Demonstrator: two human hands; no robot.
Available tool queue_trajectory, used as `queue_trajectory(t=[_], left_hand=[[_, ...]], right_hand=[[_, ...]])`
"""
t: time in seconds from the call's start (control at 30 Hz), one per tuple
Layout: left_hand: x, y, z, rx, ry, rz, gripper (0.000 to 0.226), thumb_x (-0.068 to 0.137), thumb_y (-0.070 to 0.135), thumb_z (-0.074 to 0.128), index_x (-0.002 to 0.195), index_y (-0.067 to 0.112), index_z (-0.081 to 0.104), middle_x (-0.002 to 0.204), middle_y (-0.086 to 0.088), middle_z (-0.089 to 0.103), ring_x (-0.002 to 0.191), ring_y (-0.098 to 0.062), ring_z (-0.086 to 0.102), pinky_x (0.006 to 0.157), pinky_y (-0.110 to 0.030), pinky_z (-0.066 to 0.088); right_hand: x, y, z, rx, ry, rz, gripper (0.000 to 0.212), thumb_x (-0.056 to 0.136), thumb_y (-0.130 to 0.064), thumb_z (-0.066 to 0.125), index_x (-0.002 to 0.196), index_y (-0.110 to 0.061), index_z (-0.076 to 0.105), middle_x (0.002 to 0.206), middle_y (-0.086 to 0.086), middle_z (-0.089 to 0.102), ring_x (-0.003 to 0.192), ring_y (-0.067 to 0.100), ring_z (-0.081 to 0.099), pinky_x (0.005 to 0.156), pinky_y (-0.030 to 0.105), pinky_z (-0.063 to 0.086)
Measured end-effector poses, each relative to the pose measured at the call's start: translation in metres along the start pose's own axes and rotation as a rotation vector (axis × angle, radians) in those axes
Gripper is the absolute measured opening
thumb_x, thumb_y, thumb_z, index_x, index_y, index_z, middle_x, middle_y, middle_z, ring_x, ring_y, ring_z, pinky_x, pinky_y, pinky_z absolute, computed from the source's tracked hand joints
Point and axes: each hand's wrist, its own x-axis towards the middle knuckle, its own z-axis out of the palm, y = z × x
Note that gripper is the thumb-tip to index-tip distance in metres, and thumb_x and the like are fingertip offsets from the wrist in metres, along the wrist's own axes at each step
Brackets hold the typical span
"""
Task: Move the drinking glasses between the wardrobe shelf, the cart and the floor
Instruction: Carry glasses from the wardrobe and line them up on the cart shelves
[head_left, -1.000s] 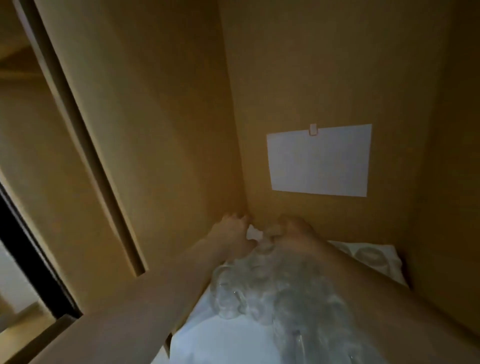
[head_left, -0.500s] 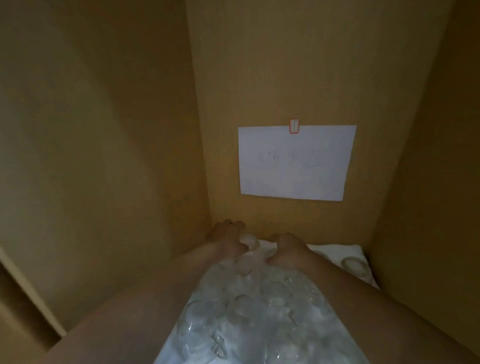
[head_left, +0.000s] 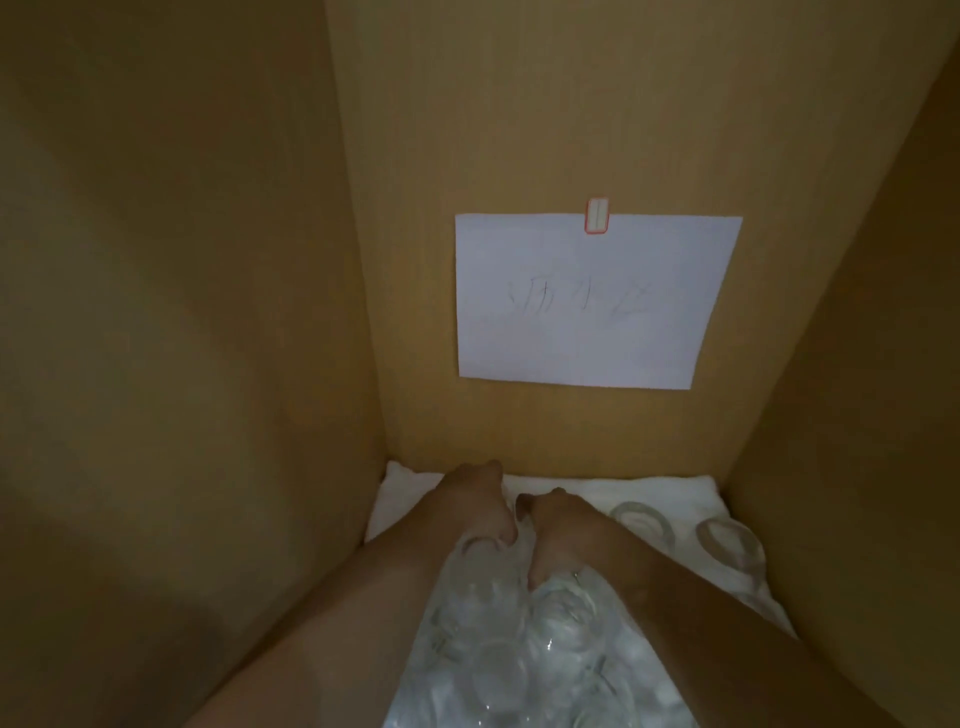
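Many clear, crowded drinking glasses (head_left: 524, 639)

Both arms stretched forward, hands side by side

The left hand (head_left: 475, 506) and right hand (head_left: 558, 535) are held close together, fingers curled downward; what is gripped cannot be told. Both forearms are seen bare, converging toward the hands.

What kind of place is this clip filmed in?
Probably inside a wardrobe compartment: wooden walls close in on three sides, a paper note hangs on the back, and drinking glasses crowd a white-lined shelf.
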Motion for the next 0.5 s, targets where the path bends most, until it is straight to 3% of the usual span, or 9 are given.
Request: queue_trajectory(t=[0.07, 0.1, 0.2, 0.37, 0.5], left_hand=[[0.0003, 0.0019, 0.0039, -0.013, 0.054, 0.008, 0.065, 0.067, 0.025, 0.087, 0.120, 0.013, 0.051, 0.101, -0.003, 0.058, 0.089, -0.020, 0.062, 0.053, -0.027, 0.047], [0.0019, 0.0015, 0.0054, -0.018, 0.058, 0.012, 0.066, 0.067, 0.024, 0.087, 0.121, 0.014, 0.050, 0.099, -0.003, 0.058, 0.087, -0.020, 0.062, 0.050, -0.025, 0.044], [0.0054, -0.0011, 0.0056, -0.011, 0.049, -0.004, 0.070, 0.067, 0.026, 0.087, 0.124, 0.015, 0.048, 0.103, -0.004, 0.057, 0.090, -0.020, 0.062, 0.051, -0.025, 0.044], [0.0079, 0.0036, 0.0023, -0.018, 0.009, -0.051, 0.070, 0.071, 0.023, 0.085, 0.127, 0.016, 0.045, 0.110, -0.007, 0.055, 0.100, -0.025, 0.063, 0.068, -0.032, 0.057], [0.0091, 0.0027, 0.0025, -0.018, 0.016, -0.072, 0.069, 0.069, 0.027, 0.087, 0.125, 0.019, 0.046, 0.104, -0.003, 0.053, 0.090, -0.020, 0.062, 0.058, -0.026, 0.052]], right_hand=[[0.0001, 0.0027, -0.0031, 0.042, -0.007, -0.005, 0.075, 0.059, -0.029, 0.092, 0.124, -0.023, 0.055, 0.093, -0.006, 0.061, 0.075, 0.008, 0.064, 0.043, 0.017, 0.045], [0.0005, 0.0038, -0.0025, 0.059, -0.013, -0.008, 0.075, 0.056, -0.029, 0.092, 0.122, -0.024, 0.057, 0.090, -0.008, 0.061, 0.072, 0.006, 0.063, 0.039, 0.016, 0.042], [0.0013, 0.0064, 0.0002, 0.104, 0.006, -0.033, 0.073, 0.051, -0.029, 0.091, 0.117, -0.024, 0.060, 0.089, -0.008, 0.064, 0.072, 0.006, 0.064, 0.038, 0.015, 0.043], [0.0028, 0.0100, 0.0029, 0.151, 0.002, -0.071, 0.069, 0.051, -0.028, 0.090, 0.113, -0.023, 0.061, 0.088, -0.008, 0.064, 0.071, 0.005, 0.063, 0.038, 0.013, 0.044], [0.0067, 0.0101, 0.0025, 0.117, -0.013, -0.089, 0.067, 0.055, -0.029, 0.089, 0.114, -0.022, 0.060, 0.087, -0.008, 0.062, 0.070, 0.006, 0.062, 0.032, 0.012, 0.038]])
